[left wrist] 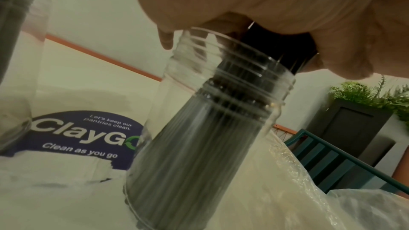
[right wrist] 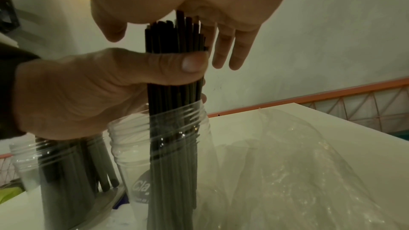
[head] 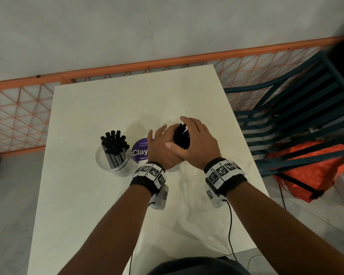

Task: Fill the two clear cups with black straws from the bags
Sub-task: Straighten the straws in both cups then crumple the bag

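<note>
Two clear cups are standing on the white table (head: 83, 195). The left cup (head: 113, 161) is sitting upright just left of the purple "ClayGo" sticker (head: 140, 150) and is carrying a loose batch of thick black straws (head: 114, 144), their tops sticking well above the rim. The second cup (right wrist: 159, 146) is standing just right of the first, mostly hidden under the hands in the head view; the wrist views are showing it upright with a tight bundle of thin black straws (right wrist: 175, 93) standing in it, reaching the bottom and rising far above the rim. The left hand (head: 163, 147) is gripping that bundle above the rim, thumb wrapped across the front and fingers behind. The right hand (head: 197, 141) is sitting on top of the bundle, palm on the straw tips, fingers straight and hanging down the far side, not curled around anything. A crumpled clear plastic bag (head: 197, 215) is lying on the table right of and in front of the second cup; contents are not readable. Beside the table, a dark green slatted chair (head: 296, 116) is standing over an orange bag (head: 310, 169).
</note>
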The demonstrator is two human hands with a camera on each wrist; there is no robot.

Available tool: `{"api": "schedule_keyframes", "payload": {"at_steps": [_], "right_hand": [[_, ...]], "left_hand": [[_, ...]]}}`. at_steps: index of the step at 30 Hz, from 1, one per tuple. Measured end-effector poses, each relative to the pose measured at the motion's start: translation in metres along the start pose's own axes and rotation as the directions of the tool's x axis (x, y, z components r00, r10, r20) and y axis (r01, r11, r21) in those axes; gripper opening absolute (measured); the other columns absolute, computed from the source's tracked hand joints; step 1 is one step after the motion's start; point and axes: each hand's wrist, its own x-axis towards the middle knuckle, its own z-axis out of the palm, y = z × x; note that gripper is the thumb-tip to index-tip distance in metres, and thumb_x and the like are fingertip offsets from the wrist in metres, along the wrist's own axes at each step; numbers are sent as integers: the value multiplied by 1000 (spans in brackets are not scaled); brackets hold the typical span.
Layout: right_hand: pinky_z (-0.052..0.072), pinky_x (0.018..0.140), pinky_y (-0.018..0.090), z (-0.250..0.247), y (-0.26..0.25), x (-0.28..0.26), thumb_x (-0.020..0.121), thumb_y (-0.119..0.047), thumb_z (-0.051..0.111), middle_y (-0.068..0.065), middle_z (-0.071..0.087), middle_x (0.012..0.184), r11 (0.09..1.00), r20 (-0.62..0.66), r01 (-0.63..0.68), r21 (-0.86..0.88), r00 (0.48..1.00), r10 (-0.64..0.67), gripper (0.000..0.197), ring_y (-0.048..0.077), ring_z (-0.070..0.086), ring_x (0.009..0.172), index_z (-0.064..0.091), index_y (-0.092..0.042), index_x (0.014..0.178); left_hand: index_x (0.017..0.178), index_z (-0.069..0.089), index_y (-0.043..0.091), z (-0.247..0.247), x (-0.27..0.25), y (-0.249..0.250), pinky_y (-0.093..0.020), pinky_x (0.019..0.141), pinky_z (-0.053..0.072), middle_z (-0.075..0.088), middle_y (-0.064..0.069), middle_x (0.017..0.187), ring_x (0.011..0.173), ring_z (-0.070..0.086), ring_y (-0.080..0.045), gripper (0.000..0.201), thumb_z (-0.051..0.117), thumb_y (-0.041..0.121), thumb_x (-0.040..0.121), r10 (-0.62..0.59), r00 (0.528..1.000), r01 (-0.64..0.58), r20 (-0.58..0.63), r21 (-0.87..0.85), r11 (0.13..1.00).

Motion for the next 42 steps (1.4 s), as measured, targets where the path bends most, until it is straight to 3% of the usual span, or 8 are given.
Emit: {"api": "schedule_keyframes", "payload": {"at_steps": [6, 10, 13, 16, 21, 31, 37, 42], "right_hand": [[50, 93, 41, -13, 13, -4, 77, -78, 46, -8, 43, 143, 982, -77, -132, 139, 987, 143, 80, 13, 48, 126, 37, -29, 141], [51, 93, 42, -20, 24, -6, 79, -78, 39, -6, 44, 141, 932, -106, -200, 303, 965, 241, 80, 11, 52, 121, 38, -28, 142], [47, 97, 36, -22, 22, -8, 81, -74, 43, -3, 42, 144, 955, -64, -131, 267, 986, 153, 81, 13, 50, 125, 36, -24, 144], [36, 105, 33, -14, 11, -8, 83, -67, 52, 0, 35, 152, 988, 44, -26, 155, 999, 19, 81, 17, 37, 137, 31, -22, 148], [41, 102, 36, 3, 0, -6, 90, -61, 49, 3, 37, 152, 999, 115, 43, -13, 993, -41, 75, 23, 38, 135, 31, -17, 148], [46, 97, 39, 3, 2, -2, 87, -67, 49, 0, 40, 149, 997, 46, 45, -61, 998, -42, 76, 23, 44, 130, 34, -20, 145], [46, 97, 38, -7, 5, -4, 85, -68, 45, -1, 40, 148, 1000, -17, -13, 20, 1000, 13, 74, 20, 43, 131, 35, -25, 144], [49, 94, 41, -30, 24, -10, 89, -67, 44, -4, 40, 144, 973, -183, -142, 179, 967, 175, 66, 15, 46, 127, 37, -28, 142]], "left_hand": [[134, 47, 31, -4, 3, 4, -60, 117, 20, 63, 9, 132, 136, 47, -24, 93, 52, 81, 56, 22, 999, -23, -30, -45, 999], [111, 59, 30, -1, 10, 3, -56, 114, 27, 70, 10, 113, 123, 56, -20, 70, 65, 78, 61, 21, 999, -23, -35, -53, 998], [103, 62, 28, 2, 10, 4, -54, 114, 27, 71, 8, 107, 117, 60, -21, 52, 61, 67, 68, 23, 993, -28, -112, -46, 999], [113, 64, 22, 6, 5, 1, -57, 114, 27, 72, 1, 114, 120, 60, -26, 60, 46, 60, 70, 64, 990, -61, -128, 27, 998], [132, 57, 16, 1, 3, 4, -61, 117, 17, 65, -1, 131, 140, 42, -33, 54, 64, 36, 82, 93, 995, -88, -39, 110, 990], [137, 38, 25, -3, 4, 1, -59, 118, 17, 69, 4, 119, 126, 56, -26, 76, 49, 56, 69, 44, 999, -45, -27, -39, 998], [135, 42, 32, -5, 7, 5, -56, 119, 17, 66, 11, 124, 125, 57, -22, 77, 45, 64, 65, 24, 1000, -24, -5, -39, 999], [138, 33, 38, -14, 4, 8, -55, 120, 16, 65, 9, 127, 127, 55, -19, 113, 65, 89, 42, 10, 1000, -8, 16, -116, 993]]}}
